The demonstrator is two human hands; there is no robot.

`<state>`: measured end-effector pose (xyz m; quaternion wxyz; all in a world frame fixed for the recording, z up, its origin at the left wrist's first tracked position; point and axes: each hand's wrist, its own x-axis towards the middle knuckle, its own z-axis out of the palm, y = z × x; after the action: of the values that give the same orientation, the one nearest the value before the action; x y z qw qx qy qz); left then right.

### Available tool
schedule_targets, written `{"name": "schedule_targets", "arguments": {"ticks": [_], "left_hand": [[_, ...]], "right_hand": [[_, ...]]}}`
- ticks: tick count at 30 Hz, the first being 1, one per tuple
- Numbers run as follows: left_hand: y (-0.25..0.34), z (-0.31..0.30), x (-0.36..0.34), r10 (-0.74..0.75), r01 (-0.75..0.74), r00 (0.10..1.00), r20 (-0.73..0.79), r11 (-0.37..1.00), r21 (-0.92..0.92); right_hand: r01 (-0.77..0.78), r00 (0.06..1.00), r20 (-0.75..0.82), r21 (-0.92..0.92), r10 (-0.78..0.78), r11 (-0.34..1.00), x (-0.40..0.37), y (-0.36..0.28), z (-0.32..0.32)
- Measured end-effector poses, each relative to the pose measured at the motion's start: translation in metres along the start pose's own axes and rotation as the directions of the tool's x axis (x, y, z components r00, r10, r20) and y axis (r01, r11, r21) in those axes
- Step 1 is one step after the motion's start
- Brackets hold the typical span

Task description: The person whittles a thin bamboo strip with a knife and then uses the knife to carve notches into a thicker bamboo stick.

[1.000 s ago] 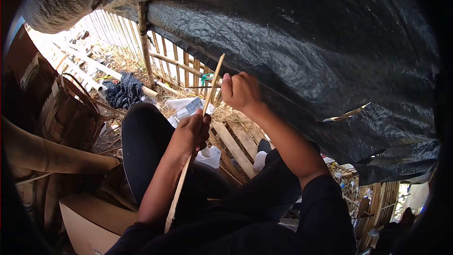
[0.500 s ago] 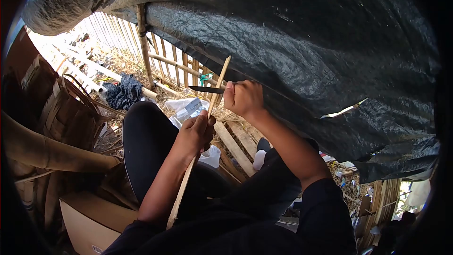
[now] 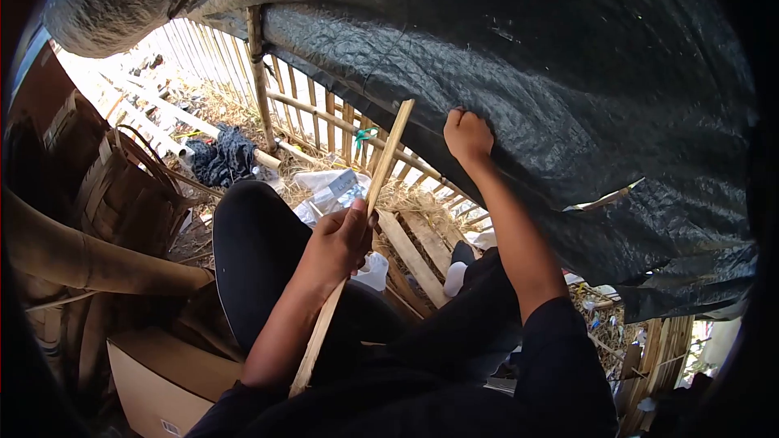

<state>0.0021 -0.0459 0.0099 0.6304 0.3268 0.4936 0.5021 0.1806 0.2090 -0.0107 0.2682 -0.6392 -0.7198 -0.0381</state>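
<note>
My left hand (image 3: 339,242) is closed around a long, pale bamboo strip (image 3: 391,150). The strip slants from my lap up to its free tip near the dark sheet. Away to the right of that tip, my right hand (image 3: 469,138) is raised in a fist in front of the sheet. Half a second ago this fist held a dark-bladed knife against the strip. The blade cannot be made out now against the black background.
A black plastic sheet (image 3: 584,122) hangs close in front and to the right. Behind it stands a bamboo fence (image 3: 324,113). Wooden slats (image 3: 414,255) lie by my foot. At left are a thick bamboo pole (image 3: 105,264), a woven basket (image 3: 122,186) and a cardboard box (image 3: 154,381).
My right hand has moved up and to the right, off the bamboo strip, and the knife blade no longer shows. My left hand keeps its hold on the strip.
</note>
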Motion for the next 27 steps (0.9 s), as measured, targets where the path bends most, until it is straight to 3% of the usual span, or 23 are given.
{"name": "schedule_targets", "arguments": {"ticks": [2,6,9,12,14,17,19,20,21,22,24,26,27], "left_hand": [[0.001,-0.001,0.001,-0.007,0.007,1.0,-0.022,1.0,0.017],[0.006,-0.003,0.003,0.0,0.004,0.997,-0.077,0.999,0.052],[0.001,0.0,0.006,0.007,0.0,0.996,-0.094,0.997,0.071],[-0.002,0.006,0.01,0.033,-0.022,0.993,-0.112,0.995,0.093],[-0.004,0.006,0.012,-0.019,0.026,0.995,-0.094,0.997,0.069],[-0.014,0.005,0.019,-0.049,0.055,0.995,-0.083,0.996,0.074],[-0.018,0.007,0.021,-0.061,0.064,0.994,-0.09,0.997,0.034],[-0.02,0.008,0.021,-0.08,0.08,0.992,-0.094,0.997,-0.005],[-0.015,0.015,0.014,-0.085,0.086,0.993,-0.088,0.996,0.004],[-0.006,0.025,0.002,-0.083,0.084,0.996,-0.021,0.996,0.041],[0.0,0.036,-0.004,-0.021,0.014,0.998,0.058,0.993,0.119],[-0.008,0.025,0.004,-0.097,0.096,0.995,0.021,0.994,0.044],[-0.014,0.018,0.005,-0.088,0.087,0.996,0.017,0.996,0.024]], "right_hand": [[-0.035,0.997,-0.068,0.059,0.039,0.998,-0.015,-0.004,-0.002],[0.13,0.985,0.033,0.515,-0.171,0.847,-0.062,-0.033,-0.038],[0.363,0.895,0.062,0.476,-0.442,0.802,-0.091,-0.051,-0.052],[0.449,0.869,-0.017,0.448,-0.494,0.773,-0.095,-0.051,-0.037],[0.455,0.861,0.021,0.416,-0.509,0.787,-0.094,-0.051,-0.034],[0.459,0.871,-0.03,0.406,-0.491,0.79,-0.089,-0.043,-0.017],[0.48,0.872,-0.052,0.293,-0.487,0.827,-0.082,-0.037,-0.011],[0.387,0.922,-0.109,0.184,-0.373,0.904,-0.065,-0.031,-0.004],[0.198,0.98,-0.043,0.038,-0.197,0.979,-0.04,-0.023,-0.011],[0.132,0.991,0.003,-0.156,-0.134,0.979,-0.017,-0.004,-0.009],[-0.014,1.0,0.024,-0.093,0.016,0.996,0.005,0.04,0.011],[-0.087,0.99,-0.102,0.135,0.101,0.987,0.003,0.047,0.016],[-0.087,0.99,-0.095,0.126,0.099,0.988,-0.004,0.042,0.005]]}}
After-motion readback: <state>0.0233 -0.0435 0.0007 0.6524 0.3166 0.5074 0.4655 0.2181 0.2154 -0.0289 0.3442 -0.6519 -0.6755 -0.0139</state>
